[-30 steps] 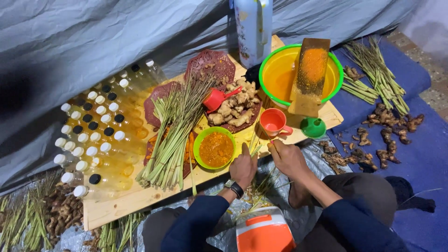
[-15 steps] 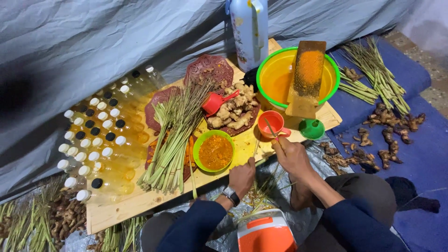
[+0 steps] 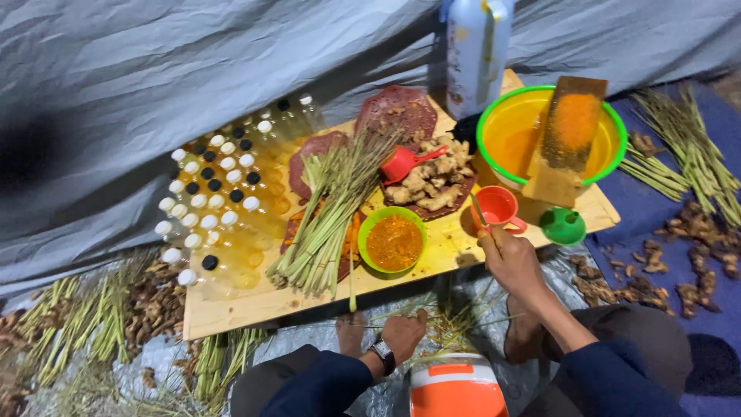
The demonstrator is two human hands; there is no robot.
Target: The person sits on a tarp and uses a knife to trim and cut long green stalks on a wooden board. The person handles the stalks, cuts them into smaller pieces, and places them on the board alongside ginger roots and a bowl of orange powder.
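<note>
My right hand (image 3: 511, 259) grips a thin stick-like tool (image 3: 478, 210) whose tip reaches into a small red cup (image 3: 496, 208) on the wooden board (image 3: 255, 303). My left hand (image 3: 403, 333), with a watch on the wrist, is lowered in front of the board among lemongrass scraps (image 3: 451, 324), fingers curled around some thin stalks. A green bowl of orange paste (image 3: 394, 241) sits just left of the red cup. A bundle of lemongrass (image 3: 332, 208) lies across the board's middle.
Many capped bottles of yellow liquid (image 3: 224, 208) fill the board's left. A pile of ginger with a red scoop (image 3: 428, 181), a yellow-green basin with a wooden grater (image 3: 567, 139), a green funnel (image 3: 562, 225) and a tall bottle (image 3: 475, 54) stand at right. An orange-white container (image 3: 457, 386) sits between my knees.
My left hand dropped from the board's edge down to the scraps in front. My right hand lifted the stick into the red cup. The view has tilted slightly.
</note>
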